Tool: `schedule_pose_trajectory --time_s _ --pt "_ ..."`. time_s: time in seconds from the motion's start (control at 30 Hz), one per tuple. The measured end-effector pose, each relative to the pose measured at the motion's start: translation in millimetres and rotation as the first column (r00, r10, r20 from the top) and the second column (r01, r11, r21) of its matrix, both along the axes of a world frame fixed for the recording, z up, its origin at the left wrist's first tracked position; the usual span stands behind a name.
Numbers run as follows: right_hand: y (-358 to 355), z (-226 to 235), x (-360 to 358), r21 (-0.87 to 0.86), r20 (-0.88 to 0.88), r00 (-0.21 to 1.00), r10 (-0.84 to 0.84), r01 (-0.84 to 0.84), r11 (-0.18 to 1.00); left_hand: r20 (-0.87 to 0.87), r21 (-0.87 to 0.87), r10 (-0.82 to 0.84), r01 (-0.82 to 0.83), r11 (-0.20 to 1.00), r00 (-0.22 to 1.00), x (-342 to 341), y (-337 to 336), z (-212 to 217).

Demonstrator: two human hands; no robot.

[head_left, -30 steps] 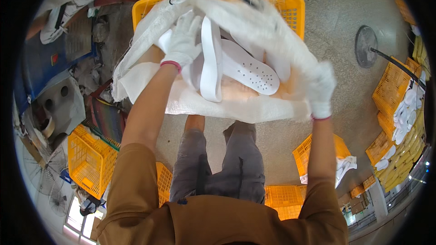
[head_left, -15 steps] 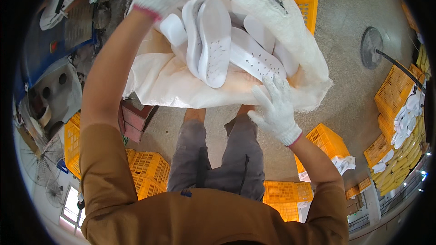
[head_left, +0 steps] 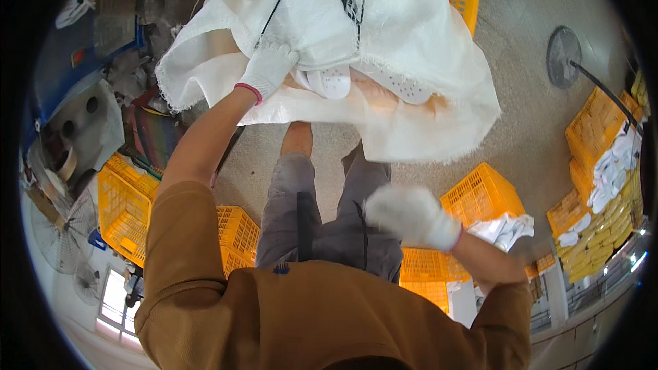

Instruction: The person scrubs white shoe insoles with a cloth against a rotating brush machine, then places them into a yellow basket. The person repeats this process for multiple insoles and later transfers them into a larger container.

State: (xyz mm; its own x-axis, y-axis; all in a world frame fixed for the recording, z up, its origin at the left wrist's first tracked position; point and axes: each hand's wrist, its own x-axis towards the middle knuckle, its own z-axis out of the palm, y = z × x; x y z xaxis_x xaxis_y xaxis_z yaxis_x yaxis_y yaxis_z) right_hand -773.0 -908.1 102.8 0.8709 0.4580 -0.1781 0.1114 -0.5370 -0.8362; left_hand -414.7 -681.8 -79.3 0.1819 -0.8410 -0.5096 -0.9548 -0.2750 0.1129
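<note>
Way left of the white sack (head_left: 425,34) there's a blue machine (head_left: 60,89) with a red patch (head_left: 77,57), too small to read. Gloved left hand (head_left: 271,67) is on the sack's mouth; can't tell if it's pinching. Below the sack, a brown shirt (head_left: 329,315) has an illegible blue mark (head_left: 281,268). White insoles (head_left: 333,83) sit inside the sack's mouth. Right hand's (head_left: 408,214) below the sack, too blurry to tell if it's clenched.
</note>
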Motion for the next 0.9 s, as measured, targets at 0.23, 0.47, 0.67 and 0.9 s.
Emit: schedule_pose_trajectory --time_s 0.23,0.47,0.67,0.9 --pt "51.8 -181.2 -73.6 -0.44 -0.834 -0.471 -0.288 0.882 -0.168 -0.258 0.321 0.58 -0.498 0.806 0.772 -6.1 54.5 23.8" --pt "-65.5 -132.6 27.0 0.453 -0.759 0.65 0.016 0.546 -0.705 -0.246 0.054 0.536 -0.54 0.84 0.808 -45.0 107.5 103.9" --pt "-135.0 -50.8 116.7 0.077 -0.247 0.628 -0.738 0.772 0.631 0.421 0.24 0.326 -0.45 0.86 0.847 37.4 103.0 116.3" --pt "-112.1 -110.0 70.6 -0.672 0.118 0.931 -0.345 0.331 0.662 -0.007 -0.525 0.98 -0.835 0.164 0.197 72.5 113.8 144.3"
